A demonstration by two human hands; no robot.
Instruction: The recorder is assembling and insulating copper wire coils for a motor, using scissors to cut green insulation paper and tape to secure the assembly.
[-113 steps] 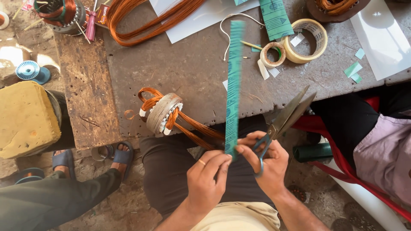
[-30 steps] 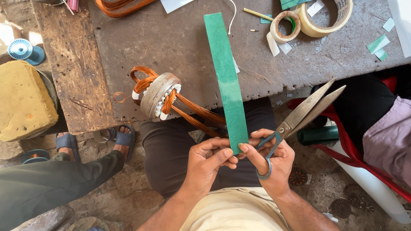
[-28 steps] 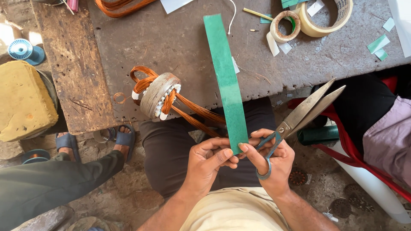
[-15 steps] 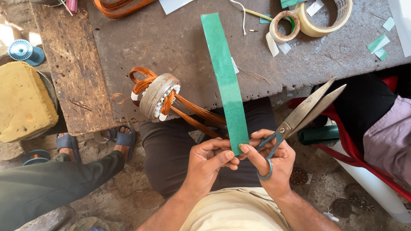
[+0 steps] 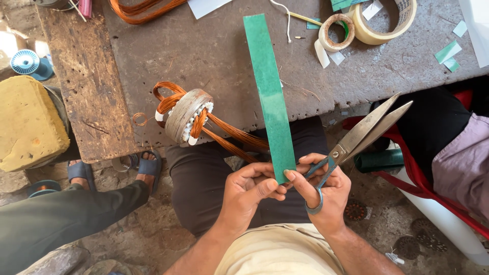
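Above a grey workbench, left hand and right hand pinch the green strip's lower end together; scissors, blades slightly parted, hang on right fingers and may nick it or slip

My left hand and right hand were bare, with no gloves, rings or watch that I could see, and the nails were cut short. Both forearms were uncovered as far as the bottom edge of the view, so no sleeves showed. I wore a pale beige shirt and dark brown trousers over my knees.
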